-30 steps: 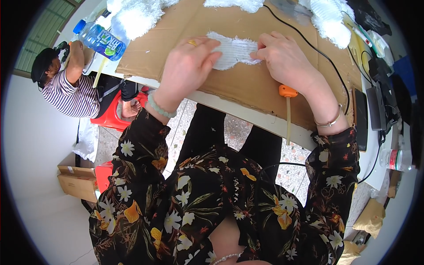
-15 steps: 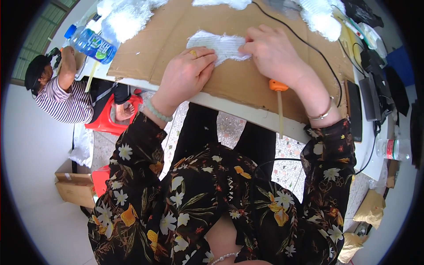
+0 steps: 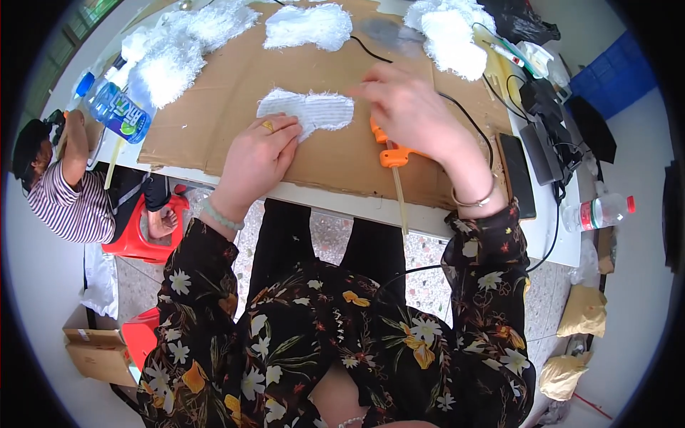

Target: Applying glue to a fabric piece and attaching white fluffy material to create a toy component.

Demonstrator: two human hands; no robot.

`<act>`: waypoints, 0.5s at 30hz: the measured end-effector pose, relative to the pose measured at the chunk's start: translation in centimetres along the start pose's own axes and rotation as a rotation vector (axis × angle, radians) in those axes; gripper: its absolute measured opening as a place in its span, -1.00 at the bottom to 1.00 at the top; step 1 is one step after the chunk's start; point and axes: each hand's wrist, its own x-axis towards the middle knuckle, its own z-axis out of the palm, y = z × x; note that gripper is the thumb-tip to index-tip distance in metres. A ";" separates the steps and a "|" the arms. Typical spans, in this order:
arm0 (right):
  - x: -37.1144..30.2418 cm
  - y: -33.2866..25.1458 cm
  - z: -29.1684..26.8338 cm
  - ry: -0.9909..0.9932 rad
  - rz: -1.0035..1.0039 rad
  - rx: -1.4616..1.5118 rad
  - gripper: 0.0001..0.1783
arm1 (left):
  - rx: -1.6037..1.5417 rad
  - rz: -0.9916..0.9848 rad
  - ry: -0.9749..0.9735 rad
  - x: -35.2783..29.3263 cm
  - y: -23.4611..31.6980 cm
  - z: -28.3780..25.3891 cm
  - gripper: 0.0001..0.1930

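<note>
A white ribbed cloth piece [image 3: 325, 112] with frayed edges lies on the brown cardboard [image 3: 207, 121]. My left hand [image 3: 258, 153] is at its lower left edge, fingers together and closed on the cloth against the cardboard. My right hand [image 3: 410, 107] hovers to the right of the cloth, apart from it, index finger and thumb spread with nothing seen between them. Just below that hand is an orange glue gun [image 3: 394, 155], partly covered by it, with a pale glue stick [image 3: 401, 196] poking out over the table edge.
Another white cloth piece [image 3: 308, 27] and white fluffy heaps [image 3: 168, 60] lie farther back. A drink bottle [image 3: 121, 114] stands tilted at left. A black cable [image 3: 467, 114] crosses the cardboard. Black adapters [image 3: 546, 153] and a clear bottle [image 3: 603, 212] are at right. Another person [image 3: 71, 192] sits at left.
My right hand has let go of the cloth's right end and moved over the glue gun. My left hand stays on the cloth. The whole view has shifted.
</note>
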 end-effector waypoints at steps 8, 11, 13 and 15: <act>-7.5 1.9 -3.7 -0.287 0.307 0.190 -0.23 | 0.038 0.056 0.013 0.3 -0.3 -0.2 -0.85; -7.8 1.5 -2.8 -0.309 0.316 0.136 -0.23 | 0.012 0.054 0.010 0.4 -0.2 0.2 -0.85; -7.0 1.4 -2.1 -0.257 0.255 0.071 -0.34 | 0.036 0.049 0.011 0.0 -0.2 -0.2 -0.84; -6.8 1.5 -1.6 -0.261 0.243 0.059 -0.39 | 0.054 0.051 0.023 -0.2 -0.2 -0.2 -0.84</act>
